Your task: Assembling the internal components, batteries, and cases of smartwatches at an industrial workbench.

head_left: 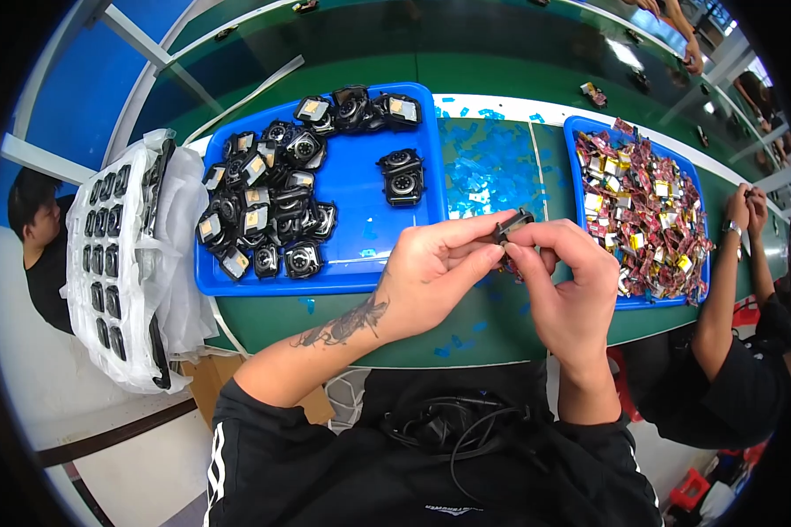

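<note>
In front of me, above the green bench, my left hand [444, 268] is closed on a small black smartwatch case [513, 226], held tilted between fingers and thumb. My right hand [573, 285] meets it from the right, thumb and forefinger pinched at the case's lower edge. Whatever sits in that pinch is mostly hidden; a small reddish bit [511, 269] shows just beneath the fingers. To the left, a blue tray [351, 241] holds many black watch cases [268, 189], some stacked, with one group [402, 177] apart at the tray's right side.
At right, another blue tray [580, 167] is heaped with reddish flex circuits and silver-yellow pieces [646, 220]. Blue film scraps [483, 176] litter the bench between the trays. Wrapped white trays of watch parts [105, 255] stand at far left. A co-worker's arms [729, 255] are at right.
</note>
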`<state>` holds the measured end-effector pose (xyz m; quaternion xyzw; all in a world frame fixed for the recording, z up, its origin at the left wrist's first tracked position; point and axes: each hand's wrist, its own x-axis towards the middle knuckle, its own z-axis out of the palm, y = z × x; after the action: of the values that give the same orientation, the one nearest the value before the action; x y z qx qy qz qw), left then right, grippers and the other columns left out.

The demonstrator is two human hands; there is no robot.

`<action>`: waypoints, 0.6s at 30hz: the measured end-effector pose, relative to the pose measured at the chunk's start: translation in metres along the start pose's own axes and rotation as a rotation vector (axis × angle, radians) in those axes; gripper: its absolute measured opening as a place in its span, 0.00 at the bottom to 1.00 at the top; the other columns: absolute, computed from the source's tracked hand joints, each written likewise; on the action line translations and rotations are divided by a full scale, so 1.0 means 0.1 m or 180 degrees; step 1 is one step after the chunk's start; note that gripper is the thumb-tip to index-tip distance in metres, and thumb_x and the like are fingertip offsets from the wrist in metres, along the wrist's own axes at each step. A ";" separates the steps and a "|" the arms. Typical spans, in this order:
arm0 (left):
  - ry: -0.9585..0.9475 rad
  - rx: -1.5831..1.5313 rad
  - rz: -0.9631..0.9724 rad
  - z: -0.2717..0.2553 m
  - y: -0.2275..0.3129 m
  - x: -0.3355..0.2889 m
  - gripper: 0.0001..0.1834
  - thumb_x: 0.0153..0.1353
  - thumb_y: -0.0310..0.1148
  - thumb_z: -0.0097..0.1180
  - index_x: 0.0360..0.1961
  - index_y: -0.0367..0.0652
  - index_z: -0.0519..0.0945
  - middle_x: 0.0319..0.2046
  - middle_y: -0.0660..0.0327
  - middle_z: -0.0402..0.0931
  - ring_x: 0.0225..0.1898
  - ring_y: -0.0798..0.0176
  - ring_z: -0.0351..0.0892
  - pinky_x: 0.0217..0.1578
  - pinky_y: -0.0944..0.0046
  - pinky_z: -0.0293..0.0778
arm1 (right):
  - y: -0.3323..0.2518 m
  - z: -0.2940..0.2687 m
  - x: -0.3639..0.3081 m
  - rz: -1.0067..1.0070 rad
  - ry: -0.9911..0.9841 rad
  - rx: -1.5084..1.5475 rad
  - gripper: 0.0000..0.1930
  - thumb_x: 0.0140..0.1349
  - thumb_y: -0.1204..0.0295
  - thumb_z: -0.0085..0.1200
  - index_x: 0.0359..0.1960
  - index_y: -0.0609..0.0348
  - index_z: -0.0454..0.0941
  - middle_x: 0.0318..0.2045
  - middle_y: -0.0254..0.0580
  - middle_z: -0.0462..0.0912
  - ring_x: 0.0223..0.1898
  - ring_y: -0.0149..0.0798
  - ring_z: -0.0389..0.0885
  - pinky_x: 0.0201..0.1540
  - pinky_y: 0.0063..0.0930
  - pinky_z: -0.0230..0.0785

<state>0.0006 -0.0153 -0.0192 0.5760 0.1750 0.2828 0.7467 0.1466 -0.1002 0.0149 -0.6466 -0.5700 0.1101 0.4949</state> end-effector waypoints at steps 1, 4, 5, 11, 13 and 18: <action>-0.0004 0.0014 0.0024 0.00 -0.01 0.00 0.21 0.67 0.19 0.49 0.61 0.30 0.70 0.54 0.52 0.75 0.53 0.64 0.77 0.54 0.64 0.76 | 0.00 0.00 0.00 0.0055 -0.0008 0.0041 0.05 0.52 0.85 0.60 0.30 0.65 0.81 0.23 0.36 0.79 0.20 0.25 0.66 0.24 0.20 0.59; -0.0032 0.0139 -0.0037 0.01 0.01 0.00 0.20 0.68 0.19 0.48 0.61 0.30 0.70 0.55 0.51 0.75 0.53 0.63 0.77 0.55 0.63 0.76 | 0.02 0.00 0.00 0.0062 0.0006 -0.0121 0.04 0.51 0.84 0.62 0.28 0.63 0.80 0.22 0.36 0.78 0.21 0.25 0.67 0.24 0.19 0.58; -0.0034 0.0140 -0.0043 0.01 0.00 0.00 0.20 0.68 0.19 0.48 0.61 0.30 0.70 0.55 0.51 0.75 0.53 0.63 0.77 0.55 0.63 0.76 | 0.03 -0.01 0.00 0.0068 0.0008 -0.0119 0.04 0.51 0.84 0.62 0.28 0.63 0.80 0.22 0.36 0.78 0.21 0.25 0.67 0.24 0.19 0.58; -0.0239 0.0395 -0.0083 -0.04 0.05 0.00 0.20 0.68 0.20 0.47 0.61 0.29 0.69 0.55 0.50 0.75 0.53 0.63 0.77 0.55 0.62 0.76 | 0.03 -0.07 -0.01 0.0354 -0.0132 -0.0518 0.10 0.48 0.81 0.65 0.27 0.60 0.74 0.20 0.34 0.71 0.24 0.32 0.68 0.30 0.23 0.64; -0.0159 0.0158 0.0022 -0.02 0.03 0.00 0.20 0.68 0.21 0.47 0.61 0.29 0.69 0.54 0.50 0.75 0.52 0.62 0.78 0.54 0.61 0.77 | 0.03 -0.04 0.02 0.0226 0.0024 0.0246 0.12 0.48 0.81 0.66 0.30 0.61 0.73 0.24 0.33 0.70 0.27 0.29 0.66 0.31 0.23 0.64; 0.0316 -0.0329 0.0106 0.01 0.15 0.06 0.20 0.68 0.22 0.48 0.61 0.30 0.70 0.50 0.52 0.77 0.50 0.64 0.79 0.50 0.63 0.79 | 0.11 -0.15 -0.14 0.0376 -0.0129 0.1048 0.17 0.50 0.81 0.67 0.42 0.65 0.76 0.38 0.40 0.79 0.43 0.32 0.79 0.49 0.26 0.73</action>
<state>0.0026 -0.0097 -0.0047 0.5247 0.1873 0.3321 0.7611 0.1597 -0.1183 0.0085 -0.5868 -0.5151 0.2439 0.5752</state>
